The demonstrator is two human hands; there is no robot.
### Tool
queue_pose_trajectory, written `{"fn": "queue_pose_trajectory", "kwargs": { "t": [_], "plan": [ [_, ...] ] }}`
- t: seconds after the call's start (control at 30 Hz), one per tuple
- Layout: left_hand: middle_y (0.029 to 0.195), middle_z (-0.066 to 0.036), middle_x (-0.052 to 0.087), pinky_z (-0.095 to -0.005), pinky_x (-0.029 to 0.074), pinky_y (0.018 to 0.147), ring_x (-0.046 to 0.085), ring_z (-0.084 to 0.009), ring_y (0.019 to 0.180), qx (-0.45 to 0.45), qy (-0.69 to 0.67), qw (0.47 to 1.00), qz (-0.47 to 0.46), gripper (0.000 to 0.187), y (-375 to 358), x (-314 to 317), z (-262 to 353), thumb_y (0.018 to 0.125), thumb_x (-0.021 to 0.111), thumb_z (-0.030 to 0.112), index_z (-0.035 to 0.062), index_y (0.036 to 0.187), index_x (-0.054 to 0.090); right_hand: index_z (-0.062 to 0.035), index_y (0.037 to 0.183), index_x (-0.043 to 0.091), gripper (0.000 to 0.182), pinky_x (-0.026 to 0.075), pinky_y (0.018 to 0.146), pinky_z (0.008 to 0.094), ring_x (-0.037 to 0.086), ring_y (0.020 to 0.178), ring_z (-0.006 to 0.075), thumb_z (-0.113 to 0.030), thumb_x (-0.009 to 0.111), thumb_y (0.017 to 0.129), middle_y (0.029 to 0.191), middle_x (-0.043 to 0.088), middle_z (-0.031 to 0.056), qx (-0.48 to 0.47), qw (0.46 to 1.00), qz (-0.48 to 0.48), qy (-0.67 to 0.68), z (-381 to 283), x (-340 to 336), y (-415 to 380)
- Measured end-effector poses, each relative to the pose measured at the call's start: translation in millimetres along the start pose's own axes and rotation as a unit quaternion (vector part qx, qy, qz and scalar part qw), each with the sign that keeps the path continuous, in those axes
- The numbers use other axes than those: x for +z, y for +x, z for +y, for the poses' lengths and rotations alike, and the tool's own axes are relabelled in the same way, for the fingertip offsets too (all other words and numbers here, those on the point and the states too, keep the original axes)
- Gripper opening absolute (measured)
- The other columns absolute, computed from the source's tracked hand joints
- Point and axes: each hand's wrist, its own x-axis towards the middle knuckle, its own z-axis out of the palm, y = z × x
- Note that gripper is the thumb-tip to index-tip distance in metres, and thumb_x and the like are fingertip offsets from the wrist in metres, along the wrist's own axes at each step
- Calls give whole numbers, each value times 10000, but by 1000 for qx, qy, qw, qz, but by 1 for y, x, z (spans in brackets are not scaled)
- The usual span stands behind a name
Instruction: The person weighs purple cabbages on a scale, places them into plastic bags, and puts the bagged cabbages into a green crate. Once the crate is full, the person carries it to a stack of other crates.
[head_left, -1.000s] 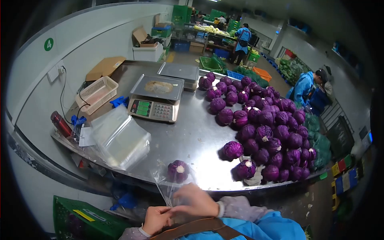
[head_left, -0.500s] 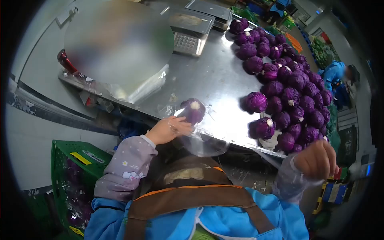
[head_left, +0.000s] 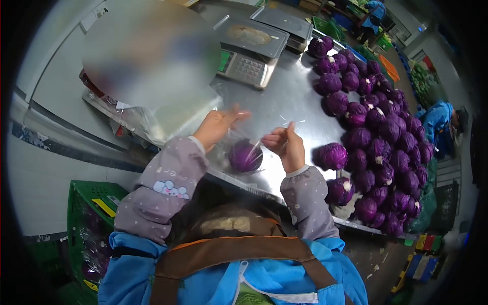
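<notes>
A red cabbage sits at the near edge of the metal table, with clear plastic film around it and rising from it. My left hand is above and left of the cabbage, fingers stretched to the right and somewhat blurred; no firm grip shows. On the other side, my right hand has its fingers curled on the film, thumb pointing up. How far the film wraps under the cabbage is hidden.
Many red cabbages are heaped along the table's right side. Scales stand at the back, near plastic sheets. A green crate with wrapped cabbages is at lower left. A person in blue is beyond the heap.
My right hand has come from the far right to beside the cabbage, bringing the film. My left hand has lifted off the cabbage and moved up. The cabbage has turned, its pale stem no longer showing.
</notes>
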Motion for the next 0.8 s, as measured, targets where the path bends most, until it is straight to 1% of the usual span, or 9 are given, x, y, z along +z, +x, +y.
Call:
{"fn": "queue_pose_trajectory", "kwargs": {
  "t": [0.17,0.33,0.4,0.47,0.53,0.6,0.63,0.7,0.8],
  "plan": [
    [468,-99,508,-277,427,429,500,-152,389,-76,63,977,189,563,-23,19,-11,922,443,439,-37,680,622,-71,687,489,475,402,345,251,492,358,173,-453,363,940,472,464,58,43,984,126,-119,31,-28,13],
    [459,-108,505,-318,439,446,516,-206,401,-329,-56,924,187,488,-39,13,-91,908,494,374,-11,632,609,49,729,585,344,437,544,377,554,554,241,-249,489,872,615,586,144,125,853,57,-503,106,-68,24],
    [791,-161,615,-360,491,695,612,-280,754,107,333,912,213,209,-38,12,-47,806,626,213,27,901,638,32,748,602,289,468,697,405,603,738,356,-207,484,859,754,624,200,61,756,34,-651,86,-49,16],
    [1158,-160,507,-389,393,937,463,-326,1125,243,509,825,-25,600,-31,23,-85,631,703,55,108,1197,511,28,891,587,221,482,719,371,610,842,303,-165,489,852,940,616,190,-81,773,-29,-628,110,-67,19],
    [1296,-170,376,-379,342,1004,371,-345,1214,124,280,952,-12,811,-25,32,-112,551,714,-26,117,1287,405,7,1086,530,265,485,742,305,586,910,203,-117,486,856,1018,586,112,81,983,-25,-164,134,-86,34],
    [1328,-138,374,-353,303,1027,340,-286,1258,75,100,992,-12,781,-8,21,-149,619,658,-68,70,1324,350,24,1140,516,302,509,773,301,598,890,186,-78,488,857,1095,555,118,234,962,-71,-120,86,-31,39],
    [1349,-137,358,-344,289,1033,323,-270,1271,40,19,999,0,816,-6,18,-151,636,626,-90,100,1360,301,10,1195,491,331,513,773,290,596,905,179,-112,466,888,1126,539,109,82,921,-212,-317,91,-35,44],
    [1398,-141,293,-324,267,1038,300,-249,1290,-49,-181,982,26,900,-33,-7,-131,661,560,-127,173,1419,177,-62,1257,448,387,450,900,331,577,957,189,-259,433,924,1084,567,64,85,958,-193,-195,83,7,36],
    [1472,-142,92,-289,262,1031,168,-185,1347,11,-509,853,118,982,-105,-47,-53,695,520,-101,262,1443,-2,-66,1237,466,375,467,527,160,585,783,83,-286,363,951,1089,576,54,186,943,-241,-135,66,84,25]
  ]
}}
